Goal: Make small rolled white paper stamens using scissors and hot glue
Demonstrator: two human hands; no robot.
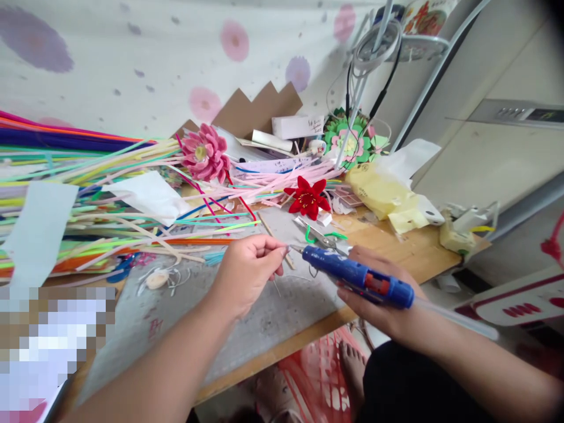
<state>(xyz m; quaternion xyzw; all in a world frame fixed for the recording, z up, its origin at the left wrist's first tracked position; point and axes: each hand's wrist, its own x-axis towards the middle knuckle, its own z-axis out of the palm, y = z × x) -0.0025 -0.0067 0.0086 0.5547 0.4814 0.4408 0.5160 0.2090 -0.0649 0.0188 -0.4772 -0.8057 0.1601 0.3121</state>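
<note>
Hands point(249, 270) and forearms point(171, 358) are bare (clothing point(409, 382) black).

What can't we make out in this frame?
All in the head view:
What, if anything, the left hand pinches: closed fingers hide it.
Trigger side of the blue glue gun: hidden by the gun's body and the right hand.
Writing on the white box: too small to read.
Far ends of the fuzzy stems: cut off by the left edge.
Object at lower left: masked by pixelation.

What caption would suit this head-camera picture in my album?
The right hand holds a blue glue gun pointed toward the pinching left hand, with a red flower beyond.
</note>
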